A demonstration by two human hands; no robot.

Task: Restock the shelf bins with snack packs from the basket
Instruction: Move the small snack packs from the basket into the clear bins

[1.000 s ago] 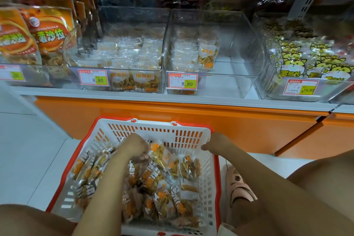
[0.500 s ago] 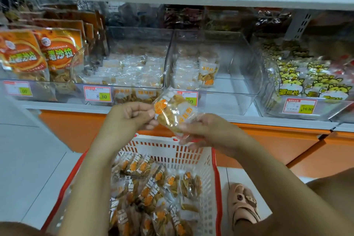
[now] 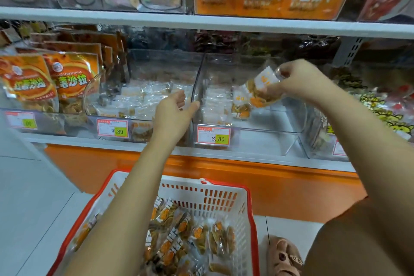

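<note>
Right hand (image 3: 298,80) pinches a snack pack (image 3: 261,89), apparently near upright, label end up; left hand (image 3: 173,112) relaxed open.

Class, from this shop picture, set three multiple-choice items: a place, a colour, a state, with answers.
1. Where does the right hand hold the snack pack? A on the floor; B over the half-empty clear bin; C on the top shelf.
2. What colour is the basket rim? A red; B blue; C green.
3. How is the left hand? A gripping a pack; B open, empty; C out of view.
Answers: B, pack hangs above that bin; A, rim is red; B, fingers relaxed, holding nothing.
</note>
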